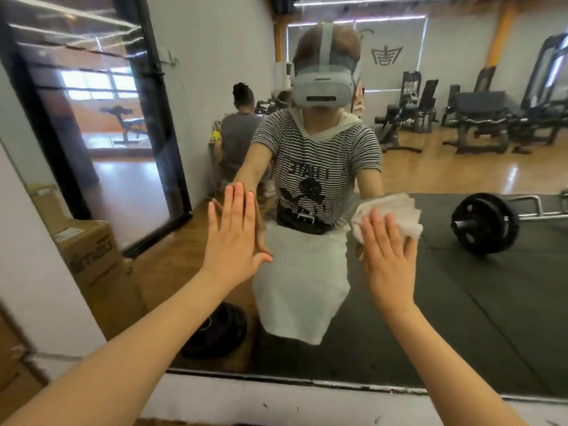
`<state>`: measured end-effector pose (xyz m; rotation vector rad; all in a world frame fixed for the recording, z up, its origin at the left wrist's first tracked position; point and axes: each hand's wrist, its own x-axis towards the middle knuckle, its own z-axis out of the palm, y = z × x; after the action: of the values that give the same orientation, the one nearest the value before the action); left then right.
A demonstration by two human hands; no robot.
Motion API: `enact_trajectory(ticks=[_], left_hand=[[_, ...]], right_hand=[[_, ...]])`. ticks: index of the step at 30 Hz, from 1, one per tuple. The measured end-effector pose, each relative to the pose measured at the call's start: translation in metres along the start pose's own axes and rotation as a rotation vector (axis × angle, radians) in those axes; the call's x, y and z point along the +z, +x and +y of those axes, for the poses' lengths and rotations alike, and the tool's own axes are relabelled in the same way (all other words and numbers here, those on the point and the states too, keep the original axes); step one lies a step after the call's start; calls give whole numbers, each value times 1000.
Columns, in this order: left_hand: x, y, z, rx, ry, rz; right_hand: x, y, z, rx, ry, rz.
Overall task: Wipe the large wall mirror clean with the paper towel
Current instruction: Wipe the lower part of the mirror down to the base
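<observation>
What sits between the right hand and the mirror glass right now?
The paper towel: the head view shows the right hand pressing it flat against the mirror with straight fingers, nothing else between.

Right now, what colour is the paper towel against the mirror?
White, seen in the head view: paper towel.

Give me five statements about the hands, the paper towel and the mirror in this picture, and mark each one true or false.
1. The right hand presses the paper towel flat against the mirror. True.
2. The left hand holds a spray bottle. False: it holds nothing and lies open with straight fingers on the glass.
3. The paper towel is white and crumpled. True.
4. A barbell shows in the reflection on the dark floor mat. True.
5. The towel is at the top edge of the mirror. False: it sits near mid-height, right of the person's reflection.
</observation>
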<state>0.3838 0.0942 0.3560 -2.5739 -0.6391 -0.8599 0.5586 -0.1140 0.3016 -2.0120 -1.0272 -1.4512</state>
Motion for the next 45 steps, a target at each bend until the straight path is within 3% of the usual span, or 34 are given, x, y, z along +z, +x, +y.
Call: enact_trajectory(ticks=[5, 11, 15, 21, 24, 26, 27, 28, 32, 36, 39, 45], left_hand=[[-7, 0, 3, -8, -69, -45], [-3, -1, -1, 30, -92, 27], [-4, -1, -6, 53, -108, 42], [-10, 1, -4, 19, -101, -94], [-18, 4, 1, -26, -87, -219], [-23, 8, 5, -56, -81, -302], [-26, 9, 6, -65, -75, -331], [-29, 9, 7, -69, -67, -352], [-30, 3, 5, -69, -118, -305], [-32, 3, 2, -53, -75, -319], [-33, 6, 4, -70, -60, -363], [-38, 8, 8, -97, -52, -412]], right_hand=[[0, 10, -40, 185, 79, -25], [17, 31, -90, -266, 70, -191], [16, 29, -55, -385, -9, -173], [-20, 12, 30, -33, -128, -96], [-14, 15, -3, 277, -39, 9], [-3, 30, -46, 563, 73, 13], [2, 38, -69, 616, 112, -5], [6, 42, -89, 571, 125, -25], [19, 37, -133, -11, 111, -123], [17, 32, -68, -316, -47, -147], [9, 17, -11, -273, -87, -119], [-16, -4, 42, 193, -55, -31]])
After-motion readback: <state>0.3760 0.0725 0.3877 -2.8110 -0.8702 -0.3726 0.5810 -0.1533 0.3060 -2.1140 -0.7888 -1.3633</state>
